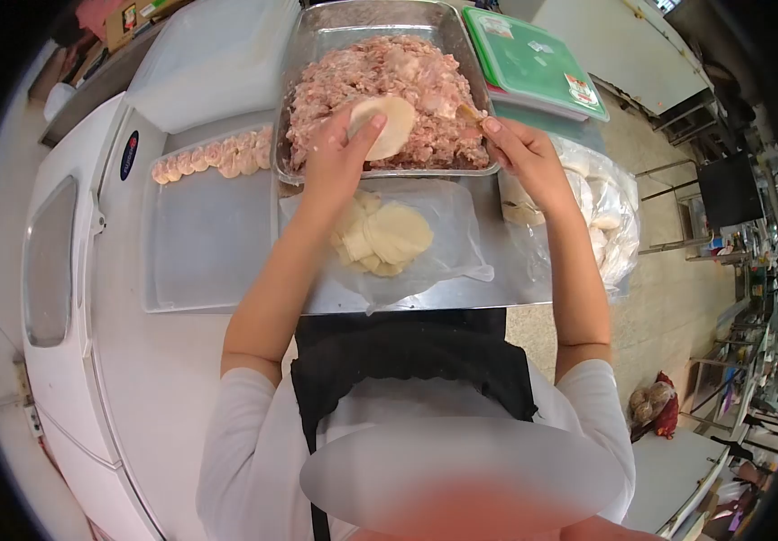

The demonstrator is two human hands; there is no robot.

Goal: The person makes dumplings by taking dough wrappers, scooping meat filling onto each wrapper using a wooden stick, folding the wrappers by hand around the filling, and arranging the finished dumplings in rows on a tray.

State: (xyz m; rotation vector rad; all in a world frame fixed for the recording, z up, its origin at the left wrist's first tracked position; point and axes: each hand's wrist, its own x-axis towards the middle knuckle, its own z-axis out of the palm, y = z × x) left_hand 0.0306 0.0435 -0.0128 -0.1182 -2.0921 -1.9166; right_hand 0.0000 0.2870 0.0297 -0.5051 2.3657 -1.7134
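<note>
One round wrapper (pixel 392 126) lies in the left hand (pixel 339 144), pinched with the thumb on its upper face and the fingers beneath. It is pale cream, thin and smooth, roughly circular though tilted so that it looks oval; no filling can be made out on it. It is held above the near half of the meat (pixel 380 81), inside the outline of the pan (pixel 380 29).

The right hand (pixel 524 149) is closed around the end of a small tool (pixel 469 113), thumb and fingers together. The tool's tip is at the right side of the meat; whether it is a spoon or a flat blade I cannot tell.

The meat is pink, coarse and clumpy with paler flecks, heaped in the middle of the metal pan and reaching its near wall. Nearer the person, more wrappers (pixel 389 236) lie in a loose, overlapping pile on a crumpled clear sheet (pixel 461 252), yellower than the held one. To the left, pleated dumplings (pixel 217 160) sit close together along the far edge of a tray (pixel 208 243). On the right, just below the right hand, a clear bag (pixel 601 198) holds pale pieces, and beyond it lies a green lid (pixel 533 63).
</note>
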